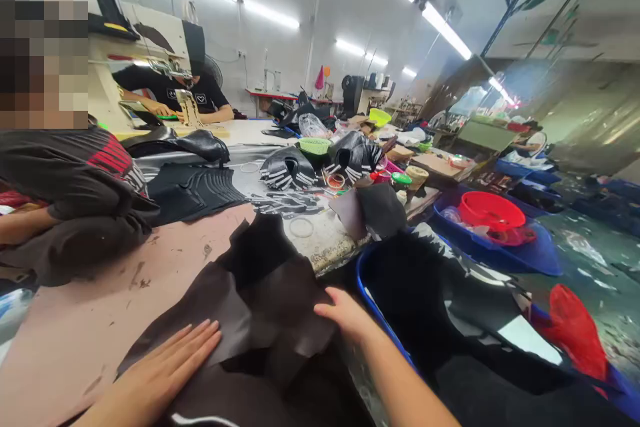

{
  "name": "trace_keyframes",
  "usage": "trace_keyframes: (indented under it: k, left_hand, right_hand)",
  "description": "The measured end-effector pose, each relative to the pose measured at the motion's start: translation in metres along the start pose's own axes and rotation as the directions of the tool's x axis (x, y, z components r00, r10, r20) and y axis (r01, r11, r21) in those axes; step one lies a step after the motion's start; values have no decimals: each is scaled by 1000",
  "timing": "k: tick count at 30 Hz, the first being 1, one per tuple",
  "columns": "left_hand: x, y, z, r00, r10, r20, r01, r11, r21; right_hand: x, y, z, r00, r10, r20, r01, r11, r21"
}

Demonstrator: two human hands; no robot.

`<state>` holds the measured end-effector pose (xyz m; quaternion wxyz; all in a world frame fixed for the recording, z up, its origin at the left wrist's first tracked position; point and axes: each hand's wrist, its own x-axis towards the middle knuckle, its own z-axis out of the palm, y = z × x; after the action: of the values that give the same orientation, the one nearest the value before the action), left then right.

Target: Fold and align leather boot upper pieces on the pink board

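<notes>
2 hands [187, 357] on dark pieces [280, 293], lit workshop.

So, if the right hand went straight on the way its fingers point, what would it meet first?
Probably the dark brown sheet right by the fingertips of the right hand. Depth is unclear, so it might skim just over it.

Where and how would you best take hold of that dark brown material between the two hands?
Probably by its right edge, coming from the side of the blue tub, with thumb below and fingers above. The material looks thin and floppy, so an edge suits a pinch; the right hand is right beside it.
</notes>
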<state>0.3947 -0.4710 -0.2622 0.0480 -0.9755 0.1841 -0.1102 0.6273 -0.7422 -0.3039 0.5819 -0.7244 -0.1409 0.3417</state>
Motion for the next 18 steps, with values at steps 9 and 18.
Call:
trace_keyframes:
  k: [9, 18]
  left_hand:
    - [54, 80, 52, 975, -2, -220, 16, 998, 59]
    - [64, 70, 39, 990, 42, -135, -46, 999, -26]
  right_hand:
    - [-6, 53, -61, 987, 153, -56, -156, 985, -68]
    - [5, 85, -36, 881, 12, -472, -194, 921, -338]
